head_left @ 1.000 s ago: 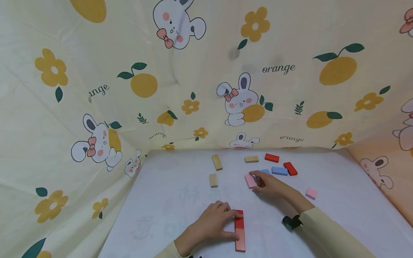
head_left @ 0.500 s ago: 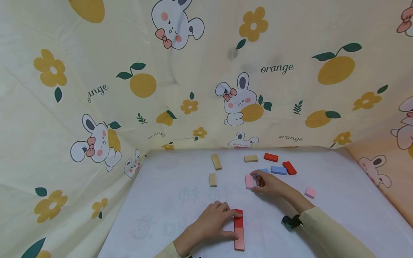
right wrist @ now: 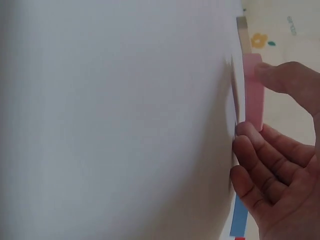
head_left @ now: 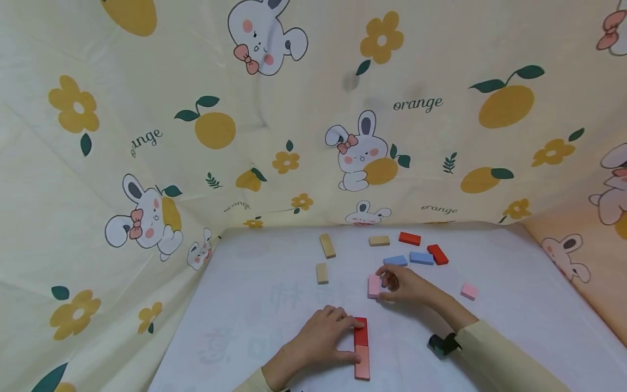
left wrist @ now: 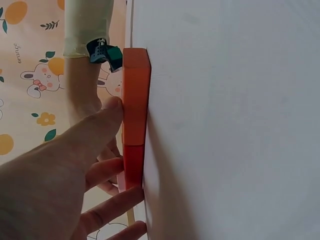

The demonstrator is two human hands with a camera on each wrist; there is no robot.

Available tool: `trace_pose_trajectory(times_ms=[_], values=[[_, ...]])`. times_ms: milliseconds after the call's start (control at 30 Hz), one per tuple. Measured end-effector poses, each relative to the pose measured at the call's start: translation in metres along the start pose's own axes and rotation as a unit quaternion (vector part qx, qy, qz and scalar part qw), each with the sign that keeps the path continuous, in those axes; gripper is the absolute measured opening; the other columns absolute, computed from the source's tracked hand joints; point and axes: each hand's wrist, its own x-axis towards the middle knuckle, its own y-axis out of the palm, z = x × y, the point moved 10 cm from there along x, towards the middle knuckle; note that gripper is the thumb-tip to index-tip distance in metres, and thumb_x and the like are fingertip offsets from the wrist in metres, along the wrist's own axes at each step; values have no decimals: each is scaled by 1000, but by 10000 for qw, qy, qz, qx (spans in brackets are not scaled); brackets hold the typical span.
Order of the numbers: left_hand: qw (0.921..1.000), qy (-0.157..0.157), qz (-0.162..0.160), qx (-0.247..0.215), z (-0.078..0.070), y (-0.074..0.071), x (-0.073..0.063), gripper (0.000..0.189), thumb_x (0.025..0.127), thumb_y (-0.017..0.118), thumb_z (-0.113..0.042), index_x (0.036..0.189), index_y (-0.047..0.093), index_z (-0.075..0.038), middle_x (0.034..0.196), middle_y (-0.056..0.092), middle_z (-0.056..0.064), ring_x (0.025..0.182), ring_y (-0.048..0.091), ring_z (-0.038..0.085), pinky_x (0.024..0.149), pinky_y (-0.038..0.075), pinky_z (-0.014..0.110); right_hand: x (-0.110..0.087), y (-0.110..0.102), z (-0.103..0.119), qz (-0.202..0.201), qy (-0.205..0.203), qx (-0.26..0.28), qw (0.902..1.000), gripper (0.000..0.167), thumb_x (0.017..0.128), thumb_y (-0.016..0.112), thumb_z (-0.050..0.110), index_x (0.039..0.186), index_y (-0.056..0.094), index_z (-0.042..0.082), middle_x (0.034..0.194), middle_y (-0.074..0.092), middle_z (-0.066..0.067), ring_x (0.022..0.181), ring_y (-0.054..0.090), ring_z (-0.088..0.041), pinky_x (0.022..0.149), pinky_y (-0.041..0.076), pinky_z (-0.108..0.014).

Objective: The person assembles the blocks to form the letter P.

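Toward the near side of the table, a red block [head_left: 360, 331] and a salmon-pink block [head_left: 362, 363] lie end to end in one row. My left hand [head_left: 318, 338] rests against this row from its left side, thumb on the salmon-pink block and a fingertip on the red one. Farther out, my right hand [head_left: 404, 284] pinches a light pink block [head_left: 374, 286] between thumb and finger. In the right wrist view that pink block [right wrist: 253, 92] has its ends between thumb and fingertips, and a gap shows between it and the table.
Behind the right hand lie two blue blocks [head_left: 421, 258] and two red blocks [head_left: 437, 255]. Tan blocks [head_left: 327, 246] are spread at the back left and back middle. A short pink block [head_left: 468, 292] lies right of the right hand. A printed cloth [head_left: 294, 125] hangs behind the table.
The right hand has drawn the light pink block nearer and slightly left, away from the blue blocks, and turned it straighter. The left hand stays on its row.
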Motion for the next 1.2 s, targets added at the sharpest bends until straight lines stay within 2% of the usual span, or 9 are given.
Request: trace_pose_trajectory(times_ms=[333, 633, 933, 1200], values=[[9999, -111, -16, 63, 1, 4, 1, 64, 89, 74, -73, 144, 63, -43, 122, 61, -13, 120, 53, 10, 105, 49, 36, -3, 18, 21, 234, -191, -23, 9995, 54, 87, 92, 28, 129, 64, 9, 99, 65, -1, 92, 60, -20, 79, 54, -25], [9999, 14, -110, 69, 1, 5, 1, 64, 90, 73, -73, 145, 63, -42, 122, 61, -13, 118, 53, 9, 103, 49, 35, -3, 33, 31, 410, -164, -152, 9989, 52, 86, 92, 26, 127, 64, 11, 99, 65, 1, 93, 59, -19, 81, 54, -27], [9999, 41, -118, 74, 0, 3, 0, 64, 90, 73, -73, 145, 63, -42, 122, 60, -13, 118, 53, 10, 102, 49, 35, -3, 40, 32, 477, -244, -400, 9978, 54, 85, 93, 31, 128, 66, 12, 102, 62, 4, 98, 56, -18, 85, 53, -29], [9997, 64, -164, 158, 0, 3, 0, 64, 90, 73, -72, 145, 63, -41, 123, 60, -12, 120, 53, 10, 103, 49, 36, -4, 42, 36, 551, -362, -408, 9970, 52, 85, 92, 31, 127, 65, 14, 105, 60, 3, 102, 55, -19, 89, 52, -31]])
